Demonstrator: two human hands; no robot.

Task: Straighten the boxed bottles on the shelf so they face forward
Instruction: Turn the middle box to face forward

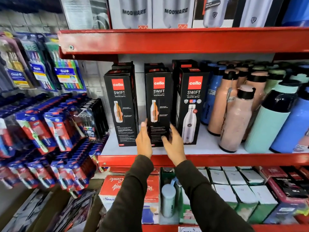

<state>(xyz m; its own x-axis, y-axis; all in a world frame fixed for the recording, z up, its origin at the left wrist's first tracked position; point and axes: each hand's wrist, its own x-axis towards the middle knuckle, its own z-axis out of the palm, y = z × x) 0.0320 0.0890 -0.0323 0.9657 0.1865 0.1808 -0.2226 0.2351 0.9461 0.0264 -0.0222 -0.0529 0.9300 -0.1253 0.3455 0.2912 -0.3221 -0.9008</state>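
Three tall black boxed bottles stand in a row on the white middle shelf [207,144]: a left box [121,108], a middle box [158,101] and a right box [190,104], with more boxes behind them. The left and middle boxes show a panel with an orange bottle cutaway. The right box shows a steel bottle. My left hand [144,141] lies against the lower left edge of the middle box, thumb up. My right hand [173,143] wraps its lower right edge, fingers on the front. Both hands clasp this box near its base.
Loose bottles [237,118] in peach, blue and mint crowd the shelf to the right. The red shelf lip [234,159] runs in front. Toothbrush packs [55,129] hang on the left. Grey boxes [133,12] stand on the shelf above, small cartons [234,186] below.
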